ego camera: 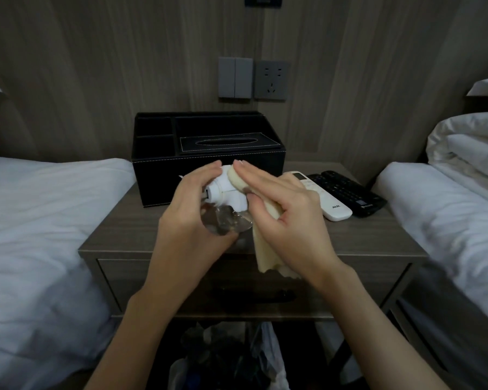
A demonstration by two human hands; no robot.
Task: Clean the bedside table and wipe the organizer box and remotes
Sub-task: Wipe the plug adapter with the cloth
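Gripping the spray bottle [226, 223] above the table [350, 240], the left hand [189, 220] points its nozzle into the cloth [265, 249] that the right hand [290, 215] pinches between thumb and fingers, so a misaimed squirt could wet the box [158, 170] just behind or the remotes [337, 211] lying to the right.

This looks like a twin hotel bedroom: a left bed [40, 220] and right bed [448, 220] in white linen flank a bedside table [364, 237] bearing a compartmented organizer box [158, 175], white remote [333, 204] and black remote [347, 190], under wall switches [235, 77] and a socket [271, 80].
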